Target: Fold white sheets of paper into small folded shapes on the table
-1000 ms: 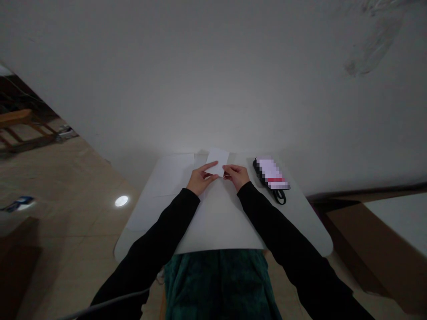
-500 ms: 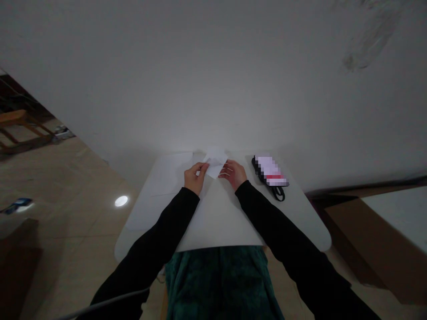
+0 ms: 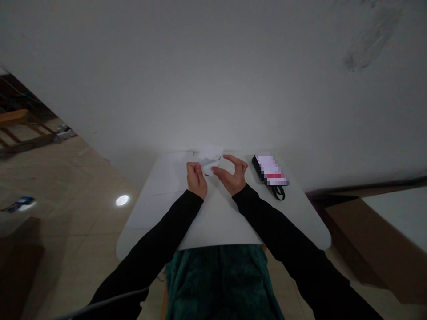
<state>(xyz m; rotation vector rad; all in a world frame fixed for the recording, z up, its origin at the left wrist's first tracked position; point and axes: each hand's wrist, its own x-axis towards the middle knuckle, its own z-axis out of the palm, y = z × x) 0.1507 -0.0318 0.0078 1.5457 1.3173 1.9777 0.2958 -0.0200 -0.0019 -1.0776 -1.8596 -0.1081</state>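
A small piece of folded white paper [image 3: 211, 153] is held up over the far part of the white table [image 3: 230, 222]. My left hand [image 3: 196, 180] is closed on the paper's left side, fingers curled and thumb pressed against it. To the right, my right hand [image 3: 235, 175] has its thumb and forefinger spread apart. That thumb touches the paper's lower right edge, and the forefinger tip is near its upper right corner. White sheets [image 3: 163, 178] lie flat on the table's left side, partly behind my left hand and sleeve.
A phone [image 3: 271, 170], its screen blurred out, rests at the table's right with a black strap loop [image 3: 278, 192]. A wall [image 3: 213, 89] rises directly behind the table. Cardboard [image 3: 376, 240] stands right of the table; a wooden stool [image 3: 20, 120] is far left.
The paper has tilted and shifted slightly left. My left fingers have curled further around it. My right hand has turned, its thumb and forefinger now spread at the paper's right side.
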